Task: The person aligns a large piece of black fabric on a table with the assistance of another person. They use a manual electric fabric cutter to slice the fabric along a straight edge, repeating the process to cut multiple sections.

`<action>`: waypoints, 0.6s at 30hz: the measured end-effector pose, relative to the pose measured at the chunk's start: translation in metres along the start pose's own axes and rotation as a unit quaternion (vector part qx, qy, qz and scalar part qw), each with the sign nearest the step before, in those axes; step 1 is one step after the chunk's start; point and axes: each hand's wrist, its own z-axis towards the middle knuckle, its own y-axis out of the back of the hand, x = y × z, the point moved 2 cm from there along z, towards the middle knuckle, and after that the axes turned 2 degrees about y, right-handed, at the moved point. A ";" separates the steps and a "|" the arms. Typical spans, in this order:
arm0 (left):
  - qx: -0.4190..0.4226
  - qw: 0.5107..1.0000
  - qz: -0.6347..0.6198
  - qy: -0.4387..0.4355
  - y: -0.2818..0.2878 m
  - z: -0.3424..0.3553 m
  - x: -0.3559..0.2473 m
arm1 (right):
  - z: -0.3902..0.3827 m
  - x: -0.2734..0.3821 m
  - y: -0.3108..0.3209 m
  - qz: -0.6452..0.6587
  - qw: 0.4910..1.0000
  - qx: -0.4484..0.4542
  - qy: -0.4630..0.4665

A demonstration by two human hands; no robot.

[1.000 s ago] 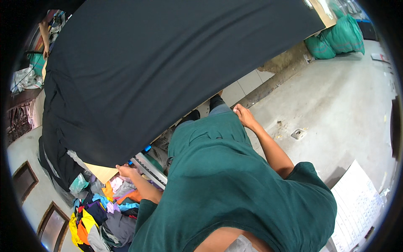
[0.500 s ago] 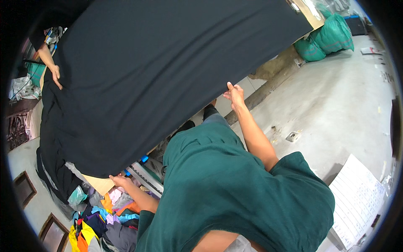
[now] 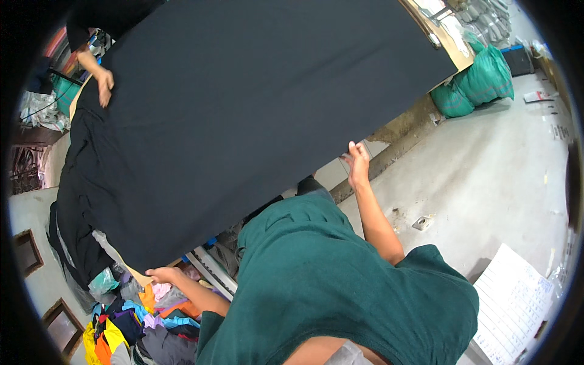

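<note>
A wide sheet of black fabric (image 3: 243, 115) lies spread over a table and hangs in folds at its left end. My left hand (image 3: 163, 275) pinches the near edge of this fabric by its lower left corner, close to the table's edge. Farther right along the same edge, my right hand (image 3: 359, 164) is closed on the cloth between thumb and fingers. On the far left, a co-worker's hand (image 3: 104, 85) rests at the opposite edge of the fabric.
Under the table's left end lies a heap of coloured cloth pieces (image 3: 152, 328). Green sacks (image 3: 480, 82) stand on the floor beyond the right end. A bare strip of tabletop (image 3: 453, 48) shows there. A handwritten sheet (image 3: 514, 304) is at the lower right.
The long diagonal creases in the fabric have mostly flattened out. My left hand has shifted left and down, my right hand right and down. The co-worker's hand has moved up and right.
</note>
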 end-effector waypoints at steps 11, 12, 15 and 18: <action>0.071 0.969 0.158 0.178 -0.006 -0.033 0.045 | 0.005 -0.033 0.007 -0.029 0.991 0.019 -0.127; 0.067 0.970 0.162 0.169 -0.005 -0.035 0.044 | 0.007 -0.032 0.003 -0.031 0.989 0.023 -0.142; 0.101 0.965 0.211 0.118 -0.008 -0.017 0.053 | 0.006 -0.032 0.001 -0.041 0.983 0.046 -0.174; 0.162 0.957 0.237 0.039 -0.016 -0.011 0.062 | 0.000 -0.033 0.001 -0.055 0.981 0.064 -0.175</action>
